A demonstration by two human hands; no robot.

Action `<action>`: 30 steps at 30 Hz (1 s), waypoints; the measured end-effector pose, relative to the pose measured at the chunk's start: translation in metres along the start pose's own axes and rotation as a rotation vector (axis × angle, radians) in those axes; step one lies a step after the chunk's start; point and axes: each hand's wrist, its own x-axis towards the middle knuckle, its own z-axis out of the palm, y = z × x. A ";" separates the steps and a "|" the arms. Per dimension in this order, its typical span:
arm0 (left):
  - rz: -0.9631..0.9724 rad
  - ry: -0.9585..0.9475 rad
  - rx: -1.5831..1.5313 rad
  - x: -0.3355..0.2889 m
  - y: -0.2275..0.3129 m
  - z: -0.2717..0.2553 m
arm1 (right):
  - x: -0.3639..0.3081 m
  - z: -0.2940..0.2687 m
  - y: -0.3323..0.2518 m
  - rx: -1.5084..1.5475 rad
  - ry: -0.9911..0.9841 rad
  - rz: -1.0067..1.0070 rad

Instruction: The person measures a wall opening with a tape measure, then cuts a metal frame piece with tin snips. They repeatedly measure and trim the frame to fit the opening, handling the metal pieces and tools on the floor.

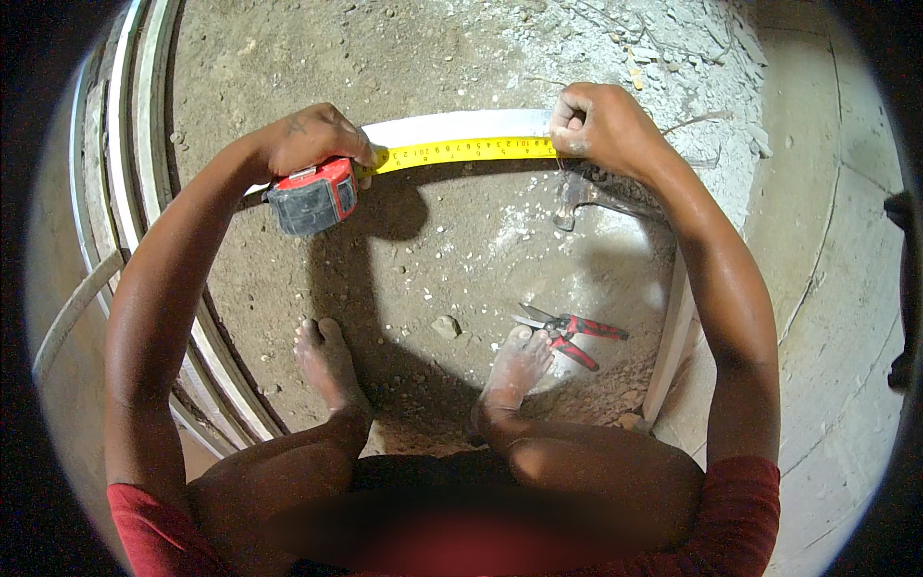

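Observation:
My left hand is closed on a red and black tape measure, its thumb at the mouth where the yellow blade comes out. The blade runs to the right along the near edge of a long white strip. At the strip's right part my right hand is closed in a fist, gripping the strip together with the blade. Its fingers hide the blade's end. Both hands hold the strip and blade above the dirt floor, roughly level across the view.
Red-handled snips lie with jaws apart by my right foot. A hammer lies below my right hand. Long metal profiles line the left side. White rubble covers the far right floor, beside a pale panel. A stone sits between my feet.

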 end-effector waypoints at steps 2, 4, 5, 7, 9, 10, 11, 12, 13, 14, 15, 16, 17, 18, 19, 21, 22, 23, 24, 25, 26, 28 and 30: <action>-0.096 -0.033 -0.041 0.000 -0.001 0.000 | 0.000 0.000 0.000 0.071 -0.004 0.086; -0.078 -0.031 0.004 -0.001 -0.001 0.000 | 0.001 -0.001 -0.001 -0.005 -0.006 0.018; -0.068 -0.032 0.031 -0.001 -0.001 0.000 | 0.001 -0.001 -0.002 -0.049 -0.014 0.001; 0.075 0.007 0.137 -0.002 -0.001 0.001 | 0.001 -0.002 -0.003 -0.005 -0.023 0.072; -0.033 0.014 0.024 -0.002 -0.001 0.001 | 0.001 -0.002 -0.003 0.014 -0.026 0.109; -0.082 -0.002 0.021 -0.003 -0.002 0.001 | 0.000 -0.002 -0.003 0.017 -0.020 0.097; -0.055 -0.004 0.011 -0.002 -0.002 0.001 | 0.000 -0.002 -0.003 0.027 -0.011 0.072; -0.015 -0.020 0.045 -0.002 -0.003 0.001 | 0.000 -0.002 -0.003 0.005 -0.010 0.049; 0.045 -0.018 0.085 -0.002 -0.004 0.001 | 0.000 -0.002 -0.003 -0.010 -0.006 0.013; 0.043 -0.019 0.087 -0.002 -0.003 0.001 | 0.000 -0.002 -0.003 -0.037 -0.009 0.001; 0.061 -0.003 0.095 -0.002 -0.003 0.001 | 0.001 -0.002 -0.003 -0.008 -0.008 0.024; 0.088 0.010 0.117 -0.001 -0.002 0.001 | 0.001 -0.002 -0.003 0.011 -0.013 0.072; 0.032 0.014 0.057 -0.001 0.000 0.001 | 0.000 -0.002 -0.004 0.038 -0.016 0.108; -0.018 0.014 0.011 -0.001 0.002 0.001 | 0.000 -0.003 -0.004 0.023 -0.019 0.101; -0.067 0.014 -0.035 0.000 0.004 0.001 | 0.001 -0.003 -0.005 0.017 -0.020 0.083; -0.209 -0.008 -0.126 0.000 0.007 0.000 | 0.000 -0.004 -0.006 0.001 -0.023 0.075; -0.228 -0.011 -0.142 0.000 0.008 -0.001 | 0.000 -0.004 -0.007 -0.009 -0.025 0.084; -0.319 -0.016 -0.211 0.000 0.008 -0.001 | 0.000 -0.005 -0.007 -0.013 -0.021 0.073; -0.358 -0.014 -0.251 0.001 0.007 -0.001 | 0.000 -0.005 -0.007 -0.013 -0.019 0.090; -0.373 -0.008 -0.290 0.002 0.006 0.000 | 0.000 -0.004 -0.007 -0.007 -0.011 0.087; -0.295 0.019 -0.237 0.002 0.004 0.002 | 0.001 -0.003 -0.007 -0.001 -0.003 0.084; -0.104 0.072 -0.085 0.000 0.001 0.006 | 0.001 -0.003 -0.006 -0.001 -0.019 0.085; -0.070 0.096 -0.090 0.000 0.000 0.007 | 0.002 -0.003 -0.004 0.005 -0.010 0.089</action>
